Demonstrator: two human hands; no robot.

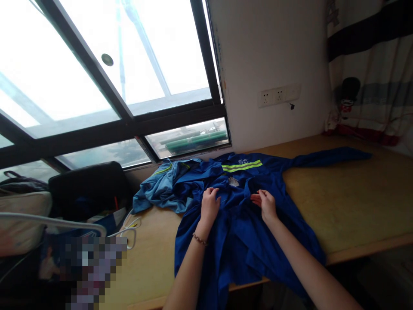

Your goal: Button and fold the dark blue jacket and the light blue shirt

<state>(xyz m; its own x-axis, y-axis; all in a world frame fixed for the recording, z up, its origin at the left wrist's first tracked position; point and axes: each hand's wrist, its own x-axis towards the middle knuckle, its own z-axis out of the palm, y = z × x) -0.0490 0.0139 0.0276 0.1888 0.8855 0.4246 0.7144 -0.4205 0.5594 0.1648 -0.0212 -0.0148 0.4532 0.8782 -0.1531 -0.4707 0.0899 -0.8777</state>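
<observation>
A dark blue work jacket (238, 241) lies spread and rumpled over the table, its lower part hanging past the front edge. Across its chest runs a yellow-green and silver reflective stripe (242, 166), with small white lettering above. My left hand (209, 206), with a beaded bracelet at the wrist, is over the jacket's middle, fingers loosely bent and thumb apart. To its right, my right hand (266, 204) has its fingers stretched out near a raised fold. I see nothing held in either hand. A whitish patch (233, 182) shows on the cloth between and beyond them.
A lighter blue garment (161, 185) lies crumpled at the jacket's left. The wooden table (348, 206) extends rightward to a curtain (371, 86). Bags, a black case (90, 189) and white cables crowd the left side. Behind are a window (155, 51) and wall sockets (279, 94).
</observation>
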